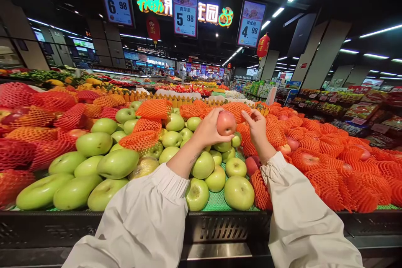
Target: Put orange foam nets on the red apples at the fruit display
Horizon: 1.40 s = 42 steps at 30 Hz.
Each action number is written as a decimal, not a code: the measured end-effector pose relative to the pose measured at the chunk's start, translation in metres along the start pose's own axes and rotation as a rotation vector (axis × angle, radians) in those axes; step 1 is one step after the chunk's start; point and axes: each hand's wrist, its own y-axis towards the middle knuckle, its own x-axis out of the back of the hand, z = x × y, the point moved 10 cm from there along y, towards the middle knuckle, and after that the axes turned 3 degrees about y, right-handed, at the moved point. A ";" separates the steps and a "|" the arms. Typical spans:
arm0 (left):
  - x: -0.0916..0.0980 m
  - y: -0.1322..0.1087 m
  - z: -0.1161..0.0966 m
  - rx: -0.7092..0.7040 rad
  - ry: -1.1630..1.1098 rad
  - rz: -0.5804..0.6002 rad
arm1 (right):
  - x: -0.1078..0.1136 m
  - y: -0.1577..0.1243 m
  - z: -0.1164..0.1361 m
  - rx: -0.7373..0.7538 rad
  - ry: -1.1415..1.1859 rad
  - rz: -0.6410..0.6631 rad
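My left hand (pixel 209 127) is closed around a red apple (pixel 226 123), holding it above the heap of green apples (pixel 204 164). The apple is bare, with its skin facing me. Just to its right, my right hand (pixel 256 124) is raised with thumb and fingers bent together in a pinch. Its fingertips are close to an orange foam net (pixel 237 110) behind the apple. Whether they grip that net or something else, I cannot make out. Both arms wear cream sleeves and reach over the green apples.
Fruit in orange foam nets (pixel 336 167) fills the right side of the display. Red and orange netted fruit (pixel 47 134) lies at the left. A black display edge (pixel 226 226) runs along the front. Price signs (pixel 185 11) hang overhead, and packaged-goods shelves (pixel 342 104) stand at the right.
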 end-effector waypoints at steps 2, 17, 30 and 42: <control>-0.001 0.000 0.005 0.064 -0.009 0.009 | 0.006 0.001 0.005 0.053 0.096 -0.071; -0.011 -0.010 0.060 0.635 -0.704 -0.117 | -0.088 -0.064 -0.008 -0.343 0.101 0.761; -0.040 -0.016 0.033 0.636 -0.979 0.194 | -0.043 -0.024 0.028 0.137 -0.102 0.232; -0.024 -0.016 0.046 0.733 -0.982 0.014 | -0.050 -0.024 -0.005 -0.250 0.107 0.455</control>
